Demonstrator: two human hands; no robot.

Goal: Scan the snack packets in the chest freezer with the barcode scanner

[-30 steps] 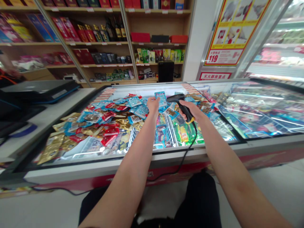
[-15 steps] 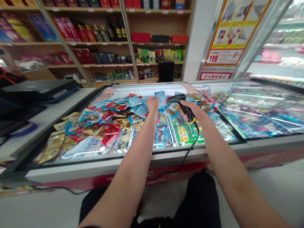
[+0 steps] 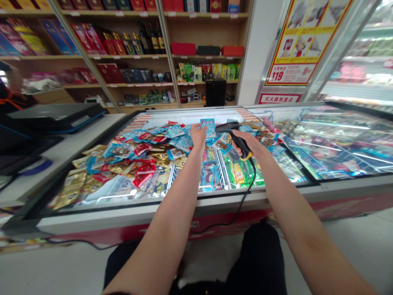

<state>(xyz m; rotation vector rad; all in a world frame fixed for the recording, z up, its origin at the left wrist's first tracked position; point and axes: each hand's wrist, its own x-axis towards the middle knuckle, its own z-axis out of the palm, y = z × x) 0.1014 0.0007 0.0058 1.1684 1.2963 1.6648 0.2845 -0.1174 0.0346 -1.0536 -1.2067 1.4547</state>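
Scanning appears in hand: left hand (image 3: 198, 136) grip pinches a blue snack packet (image 3: 208, 126), right hand (image 3: 247, 143) grip wraps the barcode scanner (image 3: 229, 127) at its 3 o'clock, needing barcode alignment.

Print on blue packet (image 3: 208, 127) too small to read, scanner (image 3: 227, 126) grip hidden inside right hand (image 3: 249, 143), shelf goods (image 3: 129, 41) blurred.

Wearer's own body, head view. Left hand (image 3: 198, 135) and right hand (image 3: 250, 143) are bare. Both forearms (image 3: 172, 221) are also bare, entering at 7 and 5 o'clock, uncovered down to the frame edge. Black trousers (image 3: 260, 258), plain and matte, cover the legs at 6 o'clock.
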